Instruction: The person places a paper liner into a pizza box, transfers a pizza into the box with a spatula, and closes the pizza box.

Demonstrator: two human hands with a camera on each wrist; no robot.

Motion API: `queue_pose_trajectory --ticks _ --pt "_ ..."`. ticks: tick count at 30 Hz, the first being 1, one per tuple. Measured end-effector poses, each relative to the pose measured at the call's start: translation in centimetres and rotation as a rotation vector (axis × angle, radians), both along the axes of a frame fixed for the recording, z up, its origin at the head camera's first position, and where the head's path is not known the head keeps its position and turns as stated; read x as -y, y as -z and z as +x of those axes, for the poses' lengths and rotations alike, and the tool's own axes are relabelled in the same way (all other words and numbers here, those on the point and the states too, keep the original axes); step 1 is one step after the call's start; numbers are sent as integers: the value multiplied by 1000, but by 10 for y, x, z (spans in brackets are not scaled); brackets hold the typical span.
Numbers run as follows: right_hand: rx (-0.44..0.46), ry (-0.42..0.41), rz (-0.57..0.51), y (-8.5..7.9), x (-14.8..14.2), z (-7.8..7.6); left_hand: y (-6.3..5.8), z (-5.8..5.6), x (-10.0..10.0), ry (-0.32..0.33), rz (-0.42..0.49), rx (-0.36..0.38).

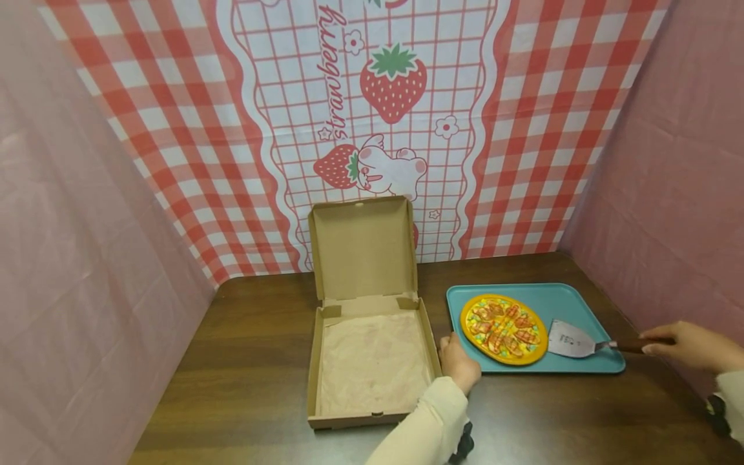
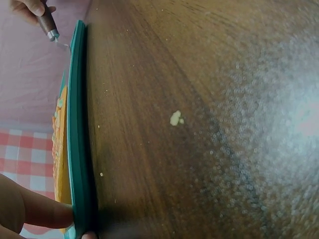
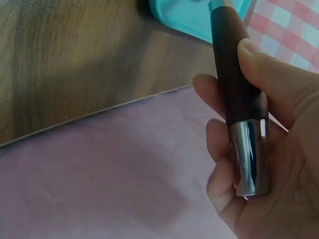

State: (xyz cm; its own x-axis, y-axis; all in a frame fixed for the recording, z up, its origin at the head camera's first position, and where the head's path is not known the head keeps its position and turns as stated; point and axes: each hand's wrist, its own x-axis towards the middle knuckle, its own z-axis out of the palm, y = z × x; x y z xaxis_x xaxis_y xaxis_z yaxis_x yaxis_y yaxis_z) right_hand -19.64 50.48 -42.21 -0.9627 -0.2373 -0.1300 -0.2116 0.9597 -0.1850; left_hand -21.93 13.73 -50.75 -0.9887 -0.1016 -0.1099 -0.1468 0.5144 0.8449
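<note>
My left hand point(image 1: 460, 365) pinches the near left corner of a teal tray point(image 1: 558, 296); in the left wrist view a finger point(image 2: 47, 211) lies over the rim and another fingertip shows below it. A toy pizza point(image 1: 504, 329) with a yellow crust lies on the tray's left half. My right hand point(image 1: 694, 347) grips the dark wooden handle point(image 3: 232, 64) of a spatula, its thumb along the handle and fingers curled under. The spatula's flat metal blade point(image 1: 571, 338) is over the tray, its front edge right at the pizza's right rim.
An open cardboard pizza box point(image 1: 365, 255) stands left of the tray, lid upright against the checkered strawberry cloth point(image 1: 523, 129), paper lining point(image 1: 374, 361) inside. Pink cloth walls point(image 1: 662, 194) flank the brown wooden table point(image 1: 250, 361). A small pale crumb point(image 2: 176, 118) lies on it.
</note>
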Motion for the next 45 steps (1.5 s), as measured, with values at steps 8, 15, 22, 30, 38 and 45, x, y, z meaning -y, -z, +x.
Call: queue_pose_trajectory --ticks 8,15,22,30,38,45 --pt "11 37 -25 12 5 -7 1 0 -1 20 6 15" --pt "-12 54 -39 23 3 -12 0 0 1 29 -4 13" --pt "46 82 -76 25 15 -14 -1 1 3 44 -7 1" --pt "-7 41 -80 25 29 -21 -3 3 4 49 3 15" --pt "3 29 -120 30 44 -29 -1 3 3 53 -16 11" --pt "33 50 -130 32 60 -37 -2 3 4 52 -20 5"
